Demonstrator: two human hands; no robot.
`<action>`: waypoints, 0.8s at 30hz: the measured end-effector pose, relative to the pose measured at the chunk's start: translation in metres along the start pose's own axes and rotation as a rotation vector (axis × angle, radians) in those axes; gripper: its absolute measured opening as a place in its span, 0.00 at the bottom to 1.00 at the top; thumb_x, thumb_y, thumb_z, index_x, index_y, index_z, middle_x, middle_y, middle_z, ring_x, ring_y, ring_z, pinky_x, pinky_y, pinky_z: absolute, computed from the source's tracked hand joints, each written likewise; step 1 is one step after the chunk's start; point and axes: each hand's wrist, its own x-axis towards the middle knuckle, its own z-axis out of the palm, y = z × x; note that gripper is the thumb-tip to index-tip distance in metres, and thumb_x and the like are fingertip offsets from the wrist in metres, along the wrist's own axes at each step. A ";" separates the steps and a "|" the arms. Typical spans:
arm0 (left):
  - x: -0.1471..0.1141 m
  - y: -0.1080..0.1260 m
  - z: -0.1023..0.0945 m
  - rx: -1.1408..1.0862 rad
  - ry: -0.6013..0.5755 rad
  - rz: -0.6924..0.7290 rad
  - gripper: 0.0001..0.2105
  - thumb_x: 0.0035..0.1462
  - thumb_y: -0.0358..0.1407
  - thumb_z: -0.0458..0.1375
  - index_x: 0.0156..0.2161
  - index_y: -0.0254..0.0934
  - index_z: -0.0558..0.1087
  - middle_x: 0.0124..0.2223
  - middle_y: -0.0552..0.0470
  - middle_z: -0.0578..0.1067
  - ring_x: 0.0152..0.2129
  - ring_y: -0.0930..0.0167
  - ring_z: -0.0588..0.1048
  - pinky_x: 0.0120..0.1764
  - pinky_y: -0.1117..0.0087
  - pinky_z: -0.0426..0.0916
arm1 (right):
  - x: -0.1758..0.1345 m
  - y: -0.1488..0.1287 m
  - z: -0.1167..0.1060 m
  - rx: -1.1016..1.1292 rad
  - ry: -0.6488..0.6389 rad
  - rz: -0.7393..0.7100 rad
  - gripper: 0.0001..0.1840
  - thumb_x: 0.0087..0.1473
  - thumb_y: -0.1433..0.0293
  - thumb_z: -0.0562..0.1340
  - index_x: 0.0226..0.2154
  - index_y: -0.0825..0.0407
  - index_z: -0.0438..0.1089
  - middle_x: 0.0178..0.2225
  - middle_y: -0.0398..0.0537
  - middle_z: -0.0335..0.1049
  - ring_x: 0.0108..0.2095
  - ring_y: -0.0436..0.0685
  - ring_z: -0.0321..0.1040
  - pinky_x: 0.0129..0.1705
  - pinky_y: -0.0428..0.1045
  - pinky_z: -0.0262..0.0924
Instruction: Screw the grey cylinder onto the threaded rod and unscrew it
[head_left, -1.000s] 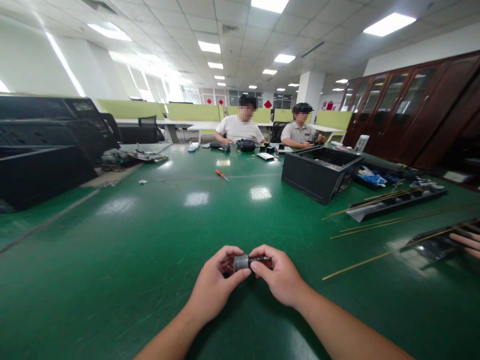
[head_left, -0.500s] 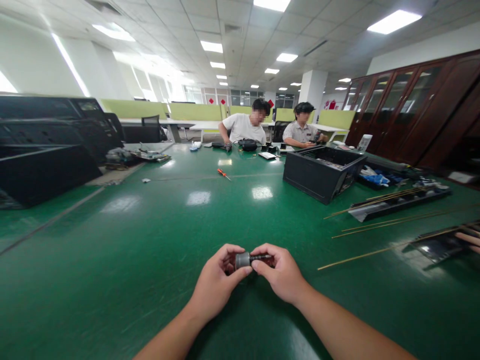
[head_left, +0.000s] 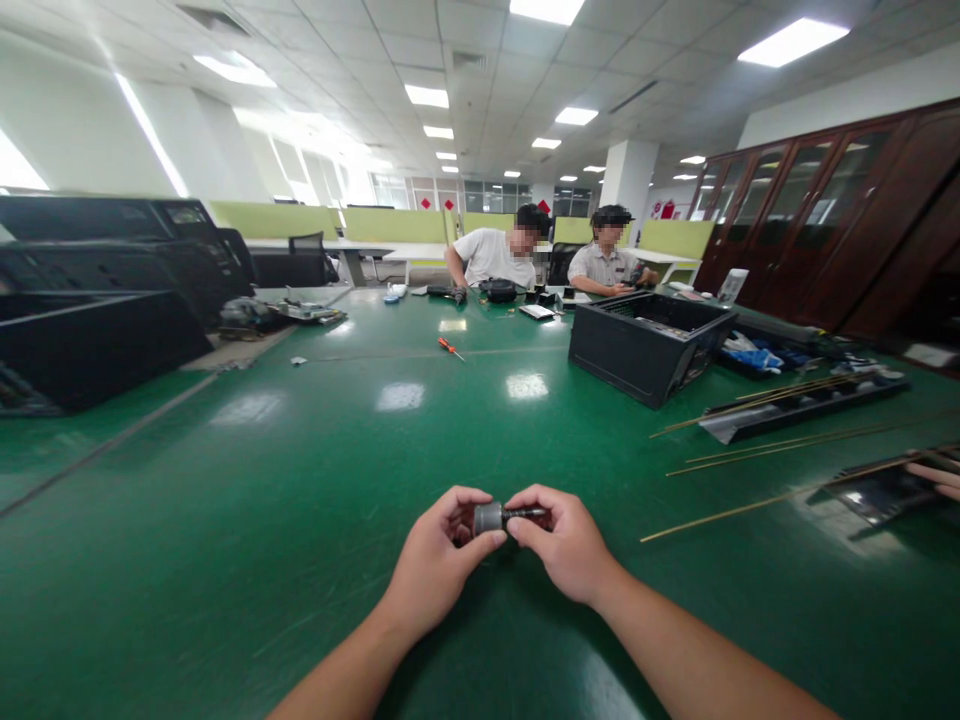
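Between my hands is one metal part: a short grey cylinder (head_left: 488,517) joined to a thinner dark ribbed shaft (head_left: 523,513) that points right. My left hand (head_left: 439,555) is closed around the cylinder, thumb below and fingers curled over its far side. On the shaft, my right hand (head_left: 562,540) pinches with thumb and forefinger; its other fingers are partly hidden. The part is held roughly level, just above the green table (head_left: 315,560). The exact kind of part is too small to make out.
An orange-handled screwdriver (head_left: 448,346) lies farther up the table. A black computer case (head_left: 645,345) stands right of centre, with thin brass-coloured rods (head_left: 712,515) nearer me. More dark cases (head_left: 112,345) fill the left. Two people (head_left: 495,258) sit across; another hand (head_left: 937,475) shows at far right.
The camera view has shifted very slightly, moving the scene a little to the right. Both hands keep the same hold on the metal part.
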 end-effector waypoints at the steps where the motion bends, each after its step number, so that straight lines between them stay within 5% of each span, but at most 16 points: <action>1: 0.000 -0.001 0.000 -0.006 -0.002 -0.001 0.17 0.49 0.37 0.66 0.43 0.36 0.69 0.35 0.52 0.76 0.33 0.67 0.75 0.38 0.67 0.68 | 0.000 0.000 0.000 0.007 0.000 0.001 0.07 0.50 0.71 0.65 0.35 0.53 0.76 0.29 0.45 0.73 0.29 0.53 0.68 0.33 0.47 0.61; 24: 0.000 -0.001 -0.001 -0.035 -0.004 -0.004 0.17 0.49 0.36 0.67 0.43 0.36 0.69 0.36 0.52 0.77 0.33 0.68 0.75 0.38 0.69 0.68 | 0.000 0.002 0.001 0.030 -0.001 -0.015 0.06 0.51 0.72 0.64 0.35 0.54 0.74 0.27 0.43 0.70 0.27 0.51 0.65 0.31 0.46 0.60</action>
